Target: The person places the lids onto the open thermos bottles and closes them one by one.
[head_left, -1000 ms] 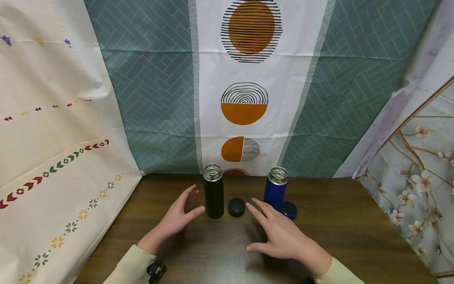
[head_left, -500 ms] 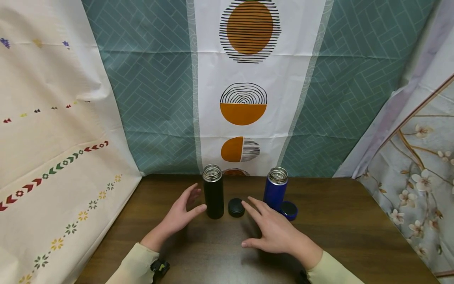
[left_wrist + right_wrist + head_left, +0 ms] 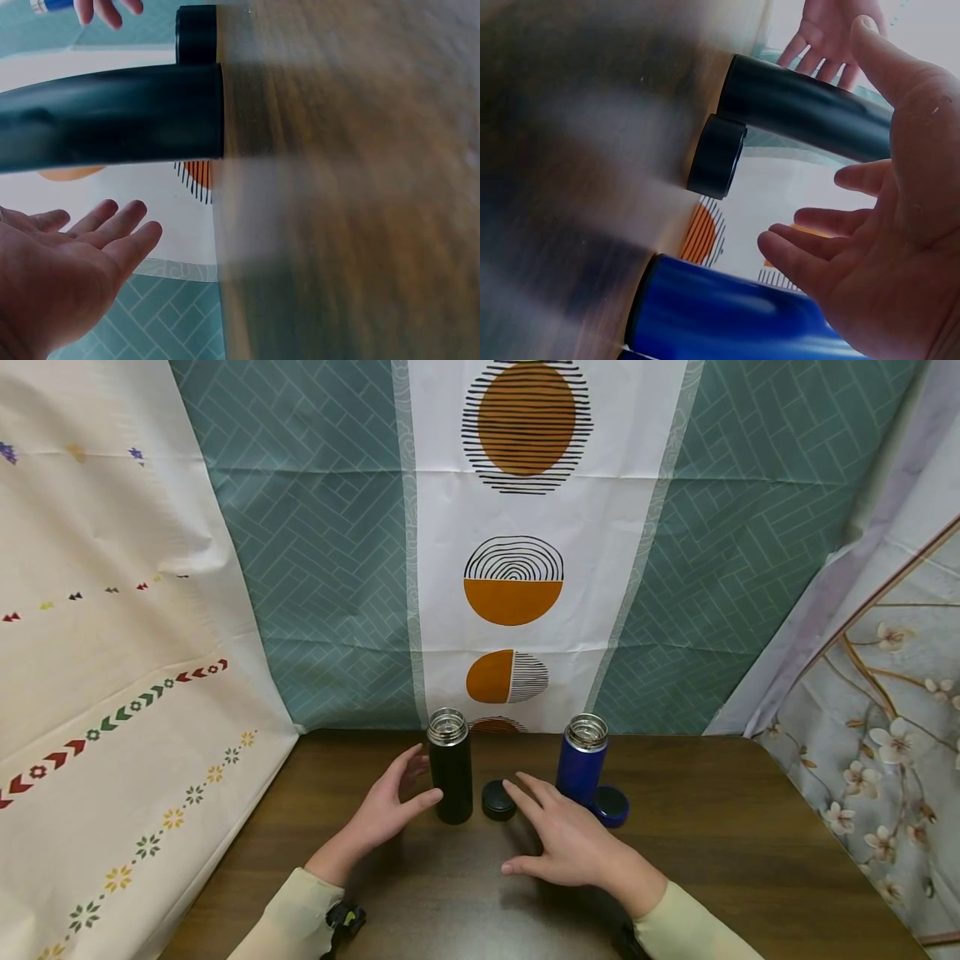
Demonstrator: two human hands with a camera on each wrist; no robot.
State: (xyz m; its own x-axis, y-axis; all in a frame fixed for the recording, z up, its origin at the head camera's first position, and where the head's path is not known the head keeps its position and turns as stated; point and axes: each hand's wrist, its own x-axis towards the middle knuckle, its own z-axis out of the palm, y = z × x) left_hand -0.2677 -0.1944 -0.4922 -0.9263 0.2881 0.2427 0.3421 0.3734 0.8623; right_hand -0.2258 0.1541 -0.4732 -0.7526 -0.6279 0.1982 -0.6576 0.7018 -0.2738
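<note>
A black thermos bottle [image 3: 452,781] stands upright and uncapped, its steel mouth showing. My left hand [image 3: 388,806] is at its left side with fingers spread and thumb near the front; in the left wrist view that hand [image 3: 67,274] shows a gap from the bottle [image 3: 112,116]. To the bottle's right a black lid [image 3: 498,800] lies on the table. My right hand [image 3: 566,839] hovers with spread fingers, fingertips close to the lid, holding nothing. Behind it stands a blue thermos bottle [image 3: 582,762], also uncapped, with a blue-rimmed lid [image 3: 611,806] at its base.
The brown wooden table [image 3: 712,843] ends at the back against a hanging cloth [image 3: 337,568] with orange and white patterns. A cream embroidered cloth [image 3: 112,693] borders the left side, a floral one [image 3: 877,777] the right.
My left hand has moved slightly right, closer to the black bottle. My right hand has shifted left and a little up, toward the black lid. Bottles and lids have stayed in place.
</note>
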